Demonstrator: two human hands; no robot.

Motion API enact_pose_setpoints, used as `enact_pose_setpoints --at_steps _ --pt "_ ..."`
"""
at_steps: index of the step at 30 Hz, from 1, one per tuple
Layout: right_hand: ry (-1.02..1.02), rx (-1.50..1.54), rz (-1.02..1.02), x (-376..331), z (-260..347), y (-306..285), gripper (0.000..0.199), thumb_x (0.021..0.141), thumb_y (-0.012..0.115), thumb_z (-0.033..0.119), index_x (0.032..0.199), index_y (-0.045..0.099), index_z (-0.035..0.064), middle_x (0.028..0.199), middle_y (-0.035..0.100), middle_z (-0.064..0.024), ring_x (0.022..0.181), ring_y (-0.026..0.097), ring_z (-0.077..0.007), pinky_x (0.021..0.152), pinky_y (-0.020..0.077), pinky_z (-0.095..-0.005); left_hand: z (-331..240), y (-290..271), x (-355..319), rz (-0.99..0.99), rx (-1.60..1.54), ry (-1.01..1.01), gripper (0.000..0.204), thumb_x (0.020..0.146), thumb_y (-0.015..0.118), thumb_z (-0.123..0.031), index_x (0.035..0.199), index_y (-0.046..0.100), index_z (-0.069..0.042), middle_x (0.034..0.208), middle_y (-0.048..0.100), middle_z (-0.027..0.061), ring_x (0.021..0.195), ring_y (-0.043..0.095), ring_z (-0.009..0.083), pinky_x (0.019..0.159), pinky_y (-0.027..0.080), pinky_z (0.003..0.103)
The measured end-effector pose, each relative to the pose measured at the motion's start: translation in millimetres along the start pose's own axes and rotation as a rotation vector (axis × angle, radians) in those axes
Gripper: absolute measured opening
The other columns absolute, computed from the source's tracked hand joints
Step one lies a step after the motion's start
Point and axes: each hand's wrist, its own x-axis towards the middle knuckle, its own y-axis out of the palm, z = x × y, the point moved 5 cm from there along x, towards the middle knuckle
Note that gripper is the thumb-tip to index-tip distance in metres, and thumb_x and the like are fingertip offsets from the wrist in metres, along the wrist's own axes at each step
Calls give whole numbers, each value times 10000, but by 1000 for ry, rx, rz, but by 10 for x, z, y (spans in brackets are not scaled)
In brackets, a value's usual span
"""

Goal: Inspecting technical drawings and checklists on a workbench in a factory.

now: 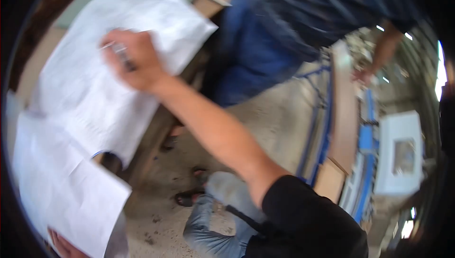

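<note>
My right hand (pixel 135 61), blurred by motion, is over a large white sheet of paper (pixel 180 35) on the table. Its bent fingers close round a slim grey-and-silver tool (pixel 125 59), pen-like in shape; the blur hides its exact kind. A second white sheet (pixel 71 196) overlaps the near end of the first. At the lower left, my left hand (pixel 64 246) grips the near edge of this sheet. Only some of its fingers show; the rest lies beyond the picture's rim.
A person in a dark striped shirt and blue trousers (pixel 260 49) stands close beyond the table's right side. Their hand (pixel 364 74) is by a long brown board (pixel 343 116) on a blue metal frame. A white machine housing (pixel 398 153) stands farther right. My sandalled feet are on the floor (pixel 161 210).
</note>
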Motion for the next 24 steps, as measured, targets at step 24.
enact_pose_setpoints --at_steps 24 --pt "299 485 261 78 -45 -146 131 849 726 165 904 712 47 756 694 -52 652 569 -79 604 399 -231 172 -126 -197 -192 -219 -429 369 1006 582 -302 1043 679 52 942 694 220 789 653 302 768 497 357"
